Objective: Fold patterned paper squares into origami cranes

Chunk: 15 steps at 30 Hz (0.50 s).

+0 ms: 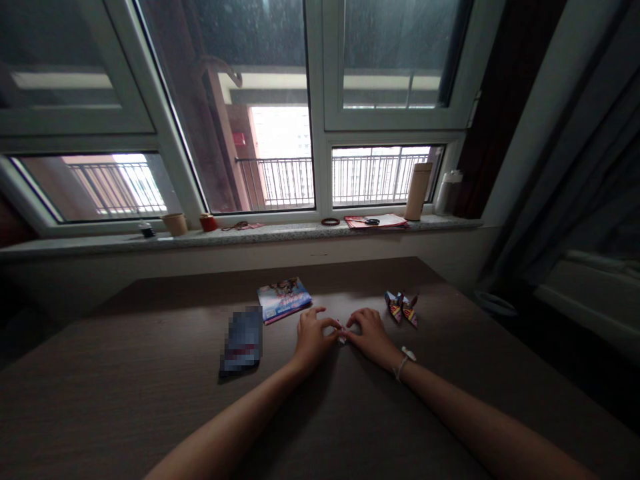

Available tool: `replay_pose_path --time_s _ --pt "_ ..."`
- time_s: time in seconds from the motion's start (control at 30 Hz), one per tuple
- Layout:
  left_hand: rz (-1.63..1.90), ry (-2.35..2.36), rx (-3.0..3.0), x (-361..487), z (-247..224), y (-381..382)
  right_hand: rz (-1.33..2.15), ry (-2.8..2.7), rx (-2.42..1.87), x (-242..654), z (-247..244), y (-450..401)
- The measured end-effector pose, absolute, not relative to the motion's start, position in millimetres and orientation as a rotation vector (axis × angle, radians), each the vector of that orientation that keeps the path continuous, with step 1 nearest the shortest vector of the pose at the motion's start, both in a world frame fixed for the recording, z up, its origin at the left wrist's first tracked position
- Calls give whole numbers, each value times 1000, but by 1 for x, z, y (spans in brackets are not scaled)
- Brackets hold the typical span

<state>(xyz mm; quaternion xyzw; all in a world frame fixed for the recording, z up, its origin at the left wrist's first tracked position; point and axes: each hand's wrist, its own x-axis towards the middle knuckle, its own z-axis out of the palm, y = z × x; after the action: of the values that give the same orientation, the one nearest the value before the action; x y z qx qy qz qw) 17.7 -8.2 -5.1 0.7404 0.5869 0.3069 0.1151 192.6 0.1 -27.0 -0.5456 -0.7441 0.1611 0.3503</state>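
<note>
My left hand (314, 339) and right hand (371, 335) are curled, fingertips pinching a small folded paper (341, 331) on the worktop (150, 407); two paper cranes (401, 308) sit to the far right.

Folded paper (341, 331) and glossy booklet (284, 300) on matt wood-grain tabletop (125, 393)

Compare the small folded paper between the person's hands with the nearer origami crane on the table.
The folded paper is smaller than the origami crane. The folded paper looks pale; the crane shows red and yellow patterns. The left hand and right hand touch the folded paper; the crane lies untouched. Both are folded.
</note>
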Motion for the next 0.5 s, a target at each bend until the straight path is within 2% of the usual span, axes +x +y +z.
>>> replay_pose_path --time_s 0.5 --pt "541 1820 2470 7 2 -5 448 -1949 -1450 191 -23 -1"
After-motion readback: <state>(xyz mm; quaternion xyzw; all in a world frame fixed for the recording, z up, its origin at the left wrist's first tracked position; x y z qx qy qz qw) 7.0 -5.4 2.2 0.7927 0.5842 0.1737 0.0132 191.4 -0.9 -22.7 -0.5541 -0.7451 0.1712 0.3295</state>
